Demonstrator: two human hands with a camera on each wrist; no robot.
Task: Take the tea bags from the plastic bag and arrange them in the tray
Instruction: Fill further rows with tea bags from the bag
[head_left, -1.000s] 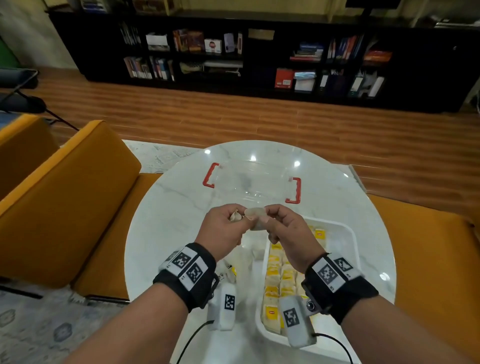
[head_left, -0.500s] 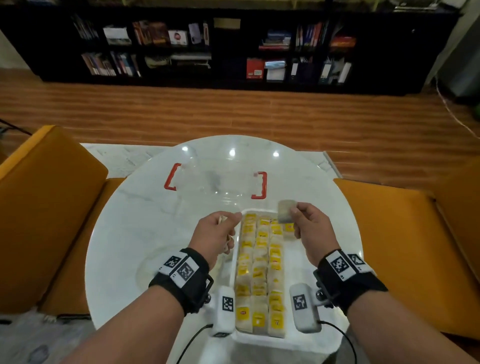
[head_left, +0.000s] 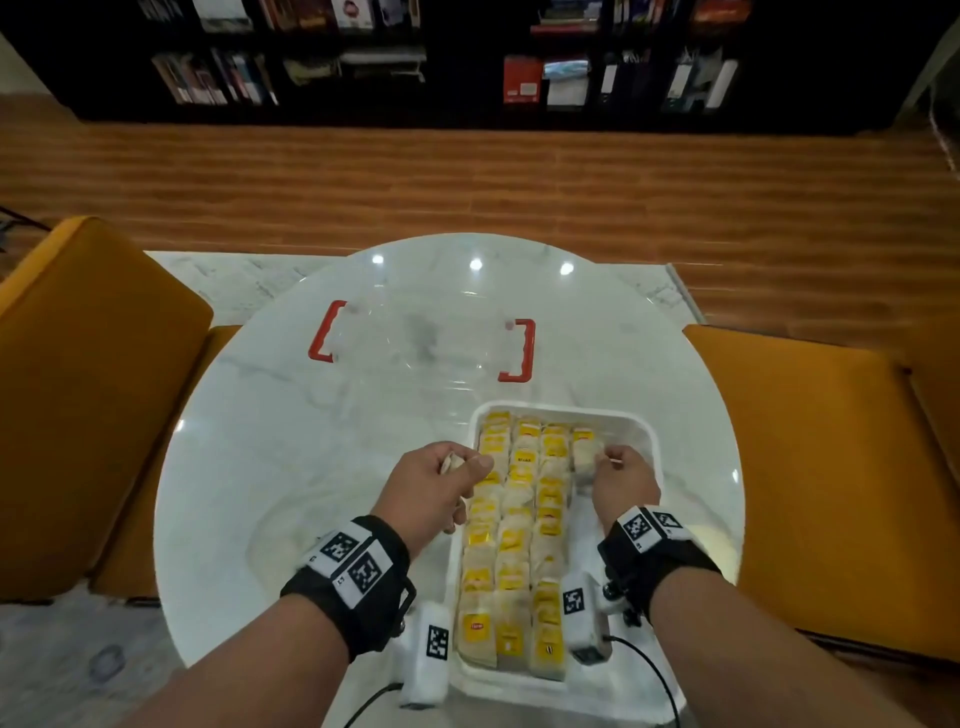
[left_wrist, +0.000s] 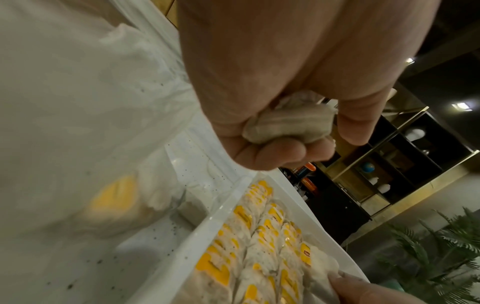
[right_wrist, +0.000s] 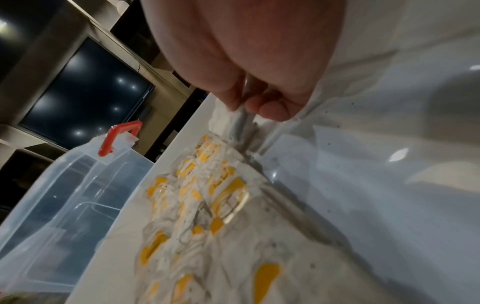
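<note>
White marble bench (head_left: 270, 467) carries the tray (head_left: 647, 431) nearest the person, its tea bags (head_left: 511, 545) lying in rows. From the head, left hand (head_left: 436, 488) looks merely fisted; its wrist view shows fingers (left_wrist: 270, 152) clenching a crumpled tea bag (left_wrist: 288, 123). Right hand (head_left: 621, 475) pinches another bag (right_wrist: 240, 123) at the tray's far end. Beyond sits a clear red-handled box (head_left: 421, 338).
</note>
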